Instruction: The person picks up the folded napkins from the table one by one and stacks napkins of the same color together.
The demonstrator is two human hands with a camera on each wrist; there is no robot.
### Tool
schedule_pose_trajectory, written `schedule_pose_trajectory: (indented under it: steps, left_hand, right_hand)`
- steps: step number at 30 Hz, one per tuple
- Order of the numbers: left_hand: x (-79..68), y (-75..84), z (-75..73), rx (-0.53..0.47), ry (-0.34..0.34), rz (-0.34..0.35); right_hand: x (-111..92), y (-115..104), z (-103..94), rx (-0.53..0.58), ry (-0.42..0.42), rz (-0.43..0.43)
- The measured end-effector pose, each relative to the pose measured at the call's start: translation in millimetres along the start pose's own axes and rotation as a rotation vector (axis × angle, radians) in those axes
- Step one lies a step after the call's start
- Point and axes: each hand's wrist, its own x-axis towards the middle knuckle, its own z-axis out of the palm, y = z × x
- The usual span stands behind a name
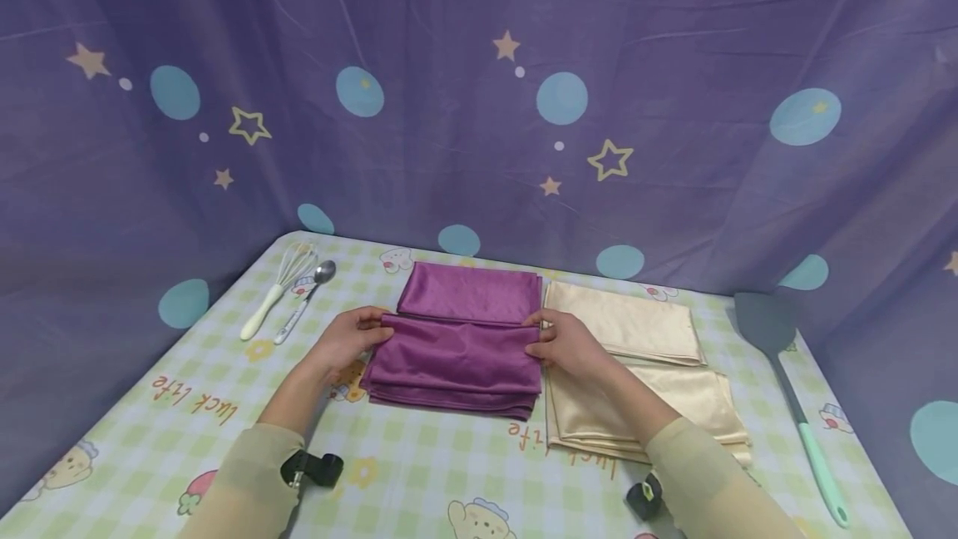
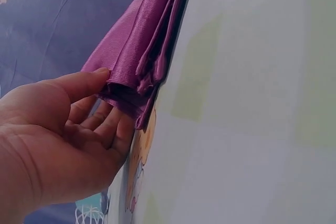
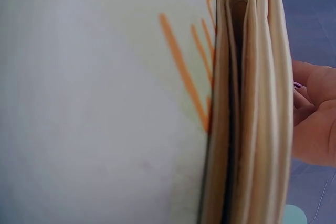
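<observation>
A folded purple satin cloth (image 1: 456,356) lies in layers at the middle of the table, close in front of another folded purple cloth (image 1: 470,291). At its far left corner, my left hand (image 1: 350,341) pinches the edge. In the left wrist view the thumb of the left hand (image 2: 68,129) lies on top of the purple fold (image 2: 126,56), with the other fingers underneath. My right hand (image 1: 570,343) pinches the far right corner. Its fingers are mostly hidden behind the cream layers (image 3: 252,108) in the right wrist view.
Two folded cream satin cloths, a rear one (image 1: 624,318) and a front one (image 1: 599,414), lie right of the purple ones, under my right forearm. A whisk (image 1: 277,294) and a spoon (image 1: 303,306) lie at left, a green-handled spatula (image 1: 793,393) at right. A purple curtain (image 1: 449,148) hangs behind.
</observation>
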Motion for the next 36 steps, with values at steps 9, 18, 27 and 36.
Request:
schedule_pose_trajectory:
  steps: [9,18,27,36]
  left_hand:
    - [-1.2,0.6,3.3,-0.153,-0.022,-0.001]
    - [-1.3,-0.5,3.5,-0.197,-0.014,-0.019]
    - [1.2,3.2,2.3,-0.211,-0.009,-0.033]
    - [5.4,3.3,4.2,-0.265,0.000,-0.053]
  right_hand:
    - [0.8,2.5,-0.1,0.135,0.020,0.045]
    - [0.0,3.5,-1.9,0.259,0.004,0.081]
    - [0.0,3.5,-5.7,0.377,0.001,0.091]
    - [2.2,8.9,-8.0,0.468,-0.009,0.112]
